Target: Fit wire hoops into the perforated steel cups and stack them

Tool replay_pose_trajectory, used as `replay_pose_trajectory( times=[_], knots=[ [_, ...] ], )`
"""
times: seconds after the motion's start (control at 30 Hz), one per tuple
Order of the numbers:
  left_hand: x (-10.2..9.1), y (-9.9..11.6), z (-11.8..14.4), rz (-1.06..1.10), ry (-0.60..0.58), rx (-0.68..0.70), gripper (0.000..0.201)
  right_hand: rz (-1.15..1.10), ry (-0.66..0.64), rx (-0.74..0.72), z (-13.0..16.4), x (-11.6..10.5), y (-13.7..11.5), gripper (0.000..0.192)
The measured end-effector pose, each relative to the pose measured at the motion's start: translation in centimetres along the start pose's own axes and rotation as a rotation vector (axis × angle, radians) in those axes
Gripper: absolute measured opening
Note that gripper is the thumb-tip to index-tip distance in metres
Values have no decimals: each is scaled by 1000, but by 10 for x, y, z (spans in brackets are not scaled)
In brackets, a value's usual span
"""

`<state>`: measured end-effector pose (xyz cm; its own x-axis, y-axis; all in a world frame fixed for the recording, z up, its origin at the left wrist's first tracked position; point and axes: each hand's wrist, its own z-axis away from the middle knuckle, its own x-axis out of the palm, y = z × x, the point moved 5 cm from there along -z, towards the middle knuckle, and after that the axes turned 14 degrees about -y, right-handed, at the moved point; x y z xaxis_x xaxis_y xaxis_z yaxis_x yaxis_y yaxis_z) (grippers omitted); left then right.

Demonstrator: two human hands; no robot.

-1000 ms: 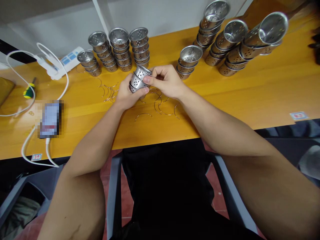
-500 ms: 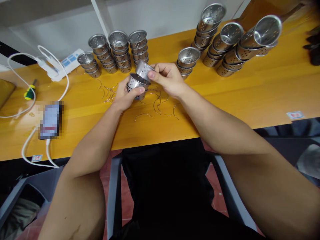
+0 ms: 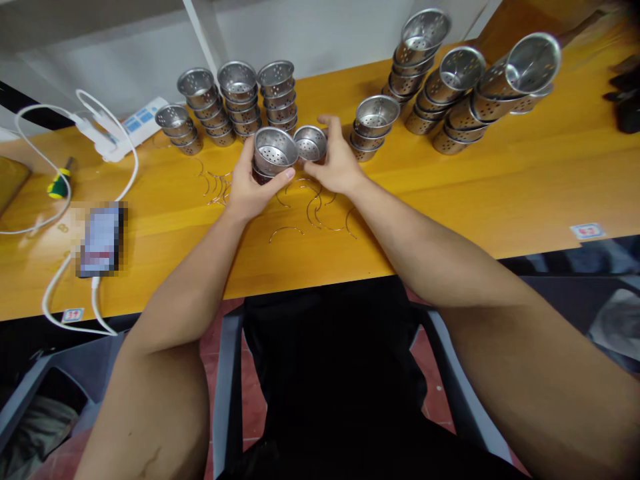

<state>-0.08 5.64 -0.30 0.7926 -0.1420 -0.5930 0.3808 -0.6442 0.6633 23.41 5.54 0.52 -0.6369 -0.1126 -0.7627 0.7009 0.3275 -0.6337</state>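
My left hand (image 3: 247,190) grips a short stack of perforated metal cups (image 3: 271,154), its open mouth facing up. Right beside it my right hand (image 3: 339,163) holds a single perforated metal cup (image 3: 310,143) just above the yellow table (image 3: 500,180). The two cups nearly touch at their rims. Several thin curved wire handles (image 3: 313,207) lie on the table under and in front of both hands.
Stacks of the same cups stand behind at the left (image 3: 239,100) and lean at the back right (image 3: 465,87); a short stack (image 3: 373,123) is beside my right hand. A power strip (image 3: 133,123), white cable (image 3: 55,293), screwdriver (image 3: 59,183) and phone (image 3: 101,240) lie at the left.
My right hand pulled the top cup off the stack in my left hand and carried it to the right and down. Both cups now face up.
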Motion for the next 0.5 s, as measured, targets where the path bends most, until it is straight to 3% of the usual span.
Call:
replay_pose_trajectory(
  times=[0.3,0.4,0.5],
  knots=[
    [-7,-1,-3,9,18,-14,110,45,-48,89,-11,1,25,94],
    [-7,0,-2,5,-1,-9,106,46,-50,93,-5,-3,17,93],
    [-4,-1,0,-25,-19,-31,106,77,-13,54,10,-15,-8,87]
  ],
)
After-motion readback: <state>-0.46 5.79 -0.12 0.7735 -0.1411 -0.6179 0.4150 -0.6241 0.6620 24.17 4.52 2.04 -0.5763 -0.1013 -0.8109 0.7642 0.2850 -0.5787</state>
